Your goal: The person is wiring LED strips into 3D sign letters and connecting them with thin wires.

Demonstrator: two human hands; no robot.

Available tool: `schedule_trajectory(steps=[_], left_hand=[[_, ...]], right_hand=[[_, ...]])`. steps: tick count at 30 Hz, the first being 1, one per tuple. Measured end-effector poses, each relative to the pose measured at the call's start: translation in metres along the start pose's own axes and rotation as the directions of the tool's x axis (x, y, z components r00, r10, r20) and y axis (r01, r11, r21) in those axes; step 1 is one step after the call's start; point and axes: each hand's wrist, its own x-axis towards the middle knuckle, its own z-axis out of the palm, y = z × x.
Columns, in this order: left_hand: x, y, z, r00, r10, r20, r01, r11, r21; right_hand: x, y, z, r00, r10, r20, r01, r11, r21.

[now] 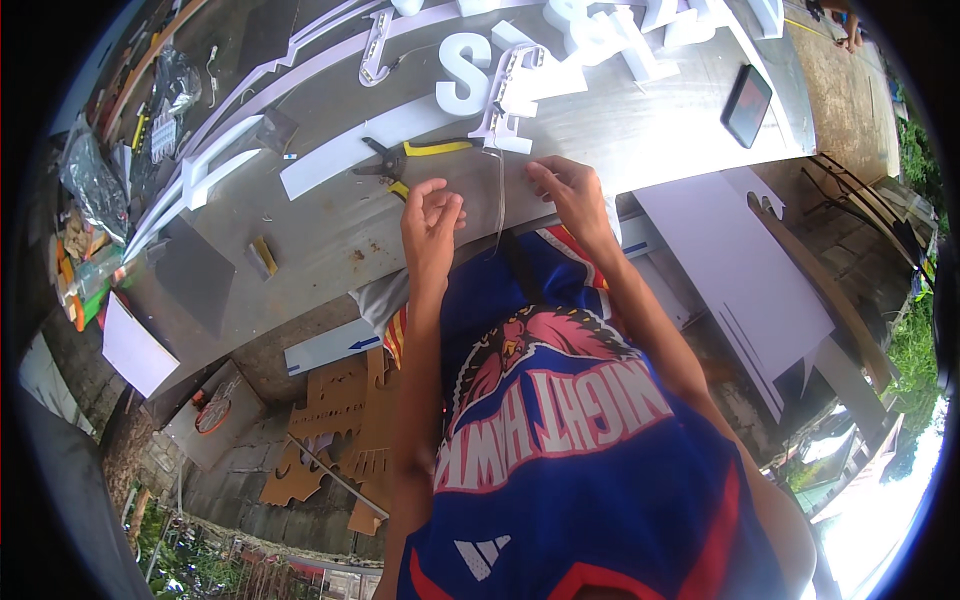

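Observation:
My left hand [430, 222] is raised at the table's near edge, fingers loosely curled and apart, with nothing visible in them. Just left of it lie cutting pliers [430, 149] with yellow and black handles. My right hand [570, 190] has its thumb and forefinger drawn together; whether something thin is between them cannot be made out. Between the hands, thin wires [499, 190] hang from a white letter-shaped piece [508, 100] fitted with small light modules and drop over the edge toward my lap. A thicker white letter [463, 73] lies beside it.
The grey metal table [330, 225] holds several white letters, a long white strip [350, 150] and a dark phone [746, 107] at the right. Plastic bags [95, 175] crowd its left end. Below are cardboard cut-outs [335, 410] and, at right, a large white sheet [740, 270].

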Motion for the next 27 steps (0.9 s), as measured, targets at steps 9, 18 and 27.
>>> schedule_trajectory(steps=[9, 18, 27], left_hand=[[-0.006, -0.024, -0.010, 0.999, 0.033, 0.018, -0.034, 0.995, 0.094], [-0.001, -0.025, 0.011, 0.985, 0.130, 0.113, -0.161, 0.927, 0.339], [0.014, -0.012, 0.030, 0.976, 0.173, 0.130, -0.205, 0.933, 0.297]], right_hand=[[-0.001, 0.012, -0.001, 0.999, -0.037, -0.009, 0.036, 0.998, -0.058], [-0.003, -0.007, 0.001, 0.988, -0.146, -0.043, 0.138, 0.980, -0.146], [-0.002, -0.015, 0.010, 0.963, -0.268, -0.031, 0.261, 0.954, -0.148]])
